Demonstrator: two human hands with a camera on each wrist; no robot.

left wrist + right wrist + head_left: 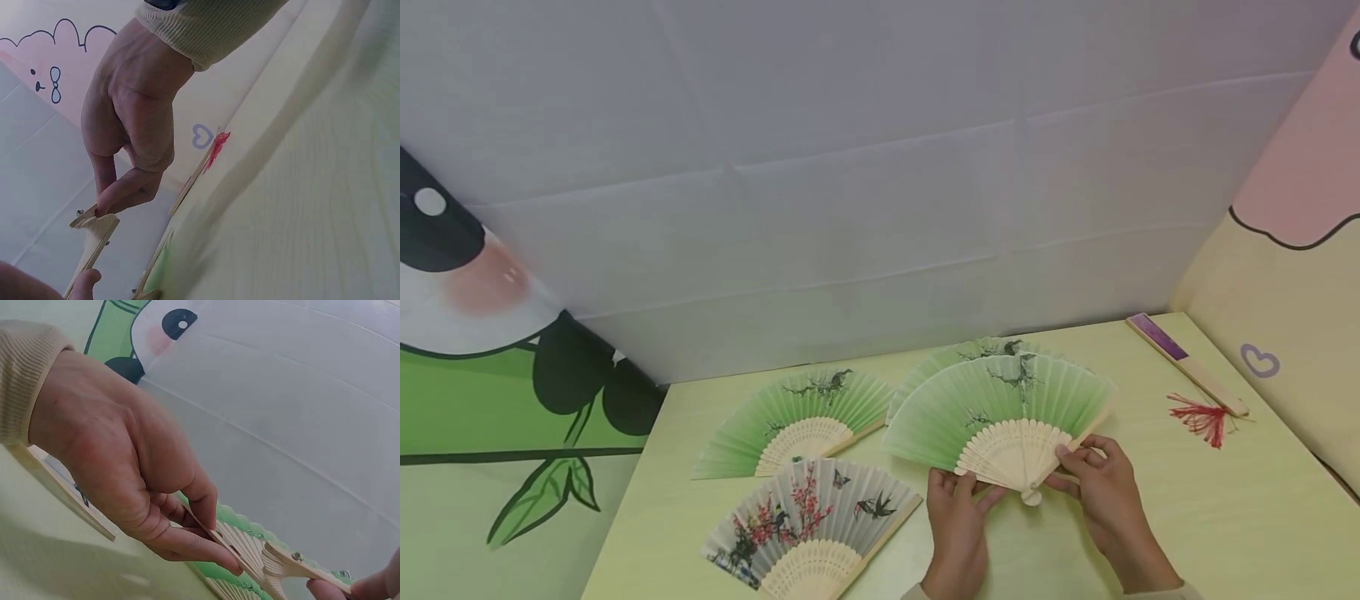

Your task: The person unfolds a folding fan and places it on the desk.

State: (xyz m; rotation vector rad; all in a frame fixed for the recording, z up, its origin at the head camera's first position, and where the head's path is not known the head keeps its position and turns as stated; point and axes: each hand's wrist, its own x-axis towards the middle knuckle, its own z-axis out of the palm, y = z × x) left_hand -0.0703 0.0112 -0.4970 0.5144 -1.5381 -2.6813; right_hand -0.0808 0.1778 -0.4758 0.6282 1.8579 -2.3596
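A spread green folding fan (940, 425) with pale ribs and dark branch drawings is held up between both hands in the head view. My left hand (957, 527) pinches its left outer rib near the pivot. The right hand (1105, 496) grips the right outer rib between thumb and fingers. In the left wrist view, the fan's ribs (94, 245) appear edge-on between the hands. In the right wrist view, the pale ribs (240, 547) fan out beside the fingers. Part of another green fan (943, 367) shows behind the held one, mostly hidden by it.
Left of the hands lies a spread green fan (857, 408). Nearer, a spread white fan (820, 508) shows red blossoms and birds. A folded purple fan (1187, 362) with a red tassel (1202, 417) lies at right on the pale table (1247, 517). Cloth walls (865, 217) surround it.
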